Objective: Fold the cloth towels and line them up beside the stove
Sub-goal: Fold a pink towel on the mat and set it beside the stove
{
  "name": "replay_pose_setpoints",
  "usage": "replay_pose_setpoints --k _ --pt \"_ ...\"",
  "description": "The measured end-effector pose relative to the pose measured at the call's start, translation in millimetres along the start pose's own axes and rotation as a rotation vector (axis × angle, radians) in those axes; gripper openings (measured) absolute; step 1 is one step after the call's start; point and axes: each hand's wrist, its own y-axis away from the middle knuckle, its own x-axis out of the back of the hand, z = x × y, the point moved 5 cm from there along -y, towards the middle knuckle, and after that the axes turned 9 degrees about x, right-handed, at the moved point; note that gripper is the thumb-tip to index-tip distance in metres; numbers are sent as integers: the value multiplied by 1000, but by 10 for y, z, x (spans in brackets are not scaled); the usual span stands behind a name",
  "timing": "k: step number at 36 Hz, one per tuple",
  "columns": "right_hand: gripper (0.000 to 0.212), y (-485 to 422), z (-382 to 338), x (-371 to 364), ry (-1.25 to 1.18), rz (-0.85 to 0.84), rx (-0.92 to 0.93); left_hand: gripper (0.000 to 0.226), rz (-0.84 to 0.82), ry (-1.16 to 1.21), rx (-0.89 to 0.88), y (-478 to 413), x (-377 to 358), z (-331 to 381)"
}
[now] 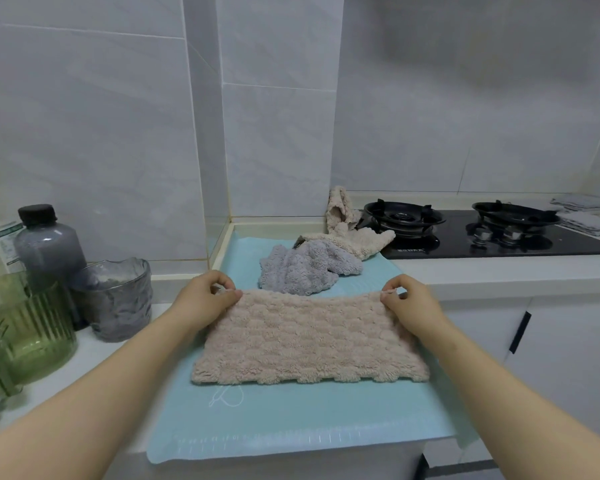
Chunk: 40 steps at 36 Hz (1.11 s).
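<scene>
A beige fluffy towel lies spread on the light blue mat. My left hand pinches its far left corner. My right hand pinches its far right corner, and the far edge between them is lifted slightly. Behind it a crumpled grey towel lies on the mat. A second beige towel is bunched against the wall corner, touching the left edge of the black gas stove.
At the left stand a green ribbed glass jug, a grey textured glass cup and a dark bottle. Folded grey cloths lie right of the stove. White cabinet doors sit below the counter.
</scene>
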Motion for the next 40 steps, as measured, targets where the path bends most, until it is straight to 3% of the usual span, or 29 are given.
replay_pose_setpoints --k 5,9,13,17,20,23,26,28,32,40 --pt "19 -144 113 -53 -32 89 -15 16 -37 473 222 -42 -33 -105" --pt "19 -225 134 -110 -40 130 -19 14 33 470 248 -111 -15 -170" --pt "16 -207 120 -183 -2 88 -54 18 199 110 113 -130 -2 -137" --pt "43 -110 120 -193 46 33 -60 5 226 -247 -6 -67 -88 15" --pt "46 -34 98 -164 60 -23 -57 31 151 -419 -39 -23 -179 123" --pt "51 51 91 -121 75 -65 -82 37 188 -577 -185 152 -270 278" --pt "60 155 62 -87 160 -130 -113 43 -12 -615 -314 356 -536 352" --pt "65 211 29 -55 233 -169 -151 50 -194 -709 -291 476 -747 290" --pt "61 291 1 -19 318 -216 -234 56 -284 -1001 -200 592 -921 65" --pt "29 308 -68 -78 593 -264 -225 57 -264 -1052 -166 624 -935 64"
